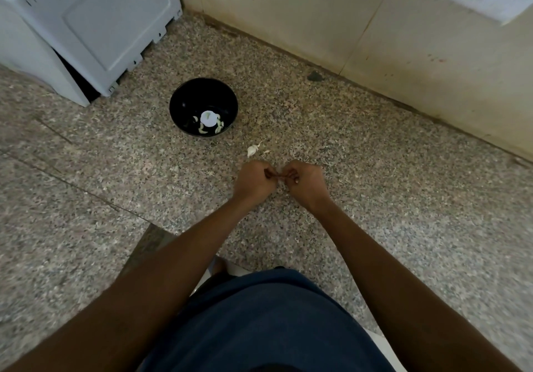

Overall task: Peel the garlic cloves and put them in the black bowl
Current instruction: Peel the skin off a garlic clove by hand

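Observation:
A black bowl (184, 103) stands on the speckled granite counter, holding several peeled pale garlic cloves (203, 130) and a bright white reflection. My left hand (253, 182) and my right hand (305, 182) are closed into fists side by side, to the right of and nearer than the bowl. Their fingertips meet around a small garlic clove (278, 176) that is mostly hidden. One unpeeled white clove (252, 150) with loose skin lies on the counter just beyond my left hand.
A white appliance (95, 25) stands at the back left, close behind the bowl. A beige tiled wall (346, 19) runs along the back and right. Bits of garlic skin (266, 151) lie scattered near my hands. My blue-clothed torso fills the bottom.

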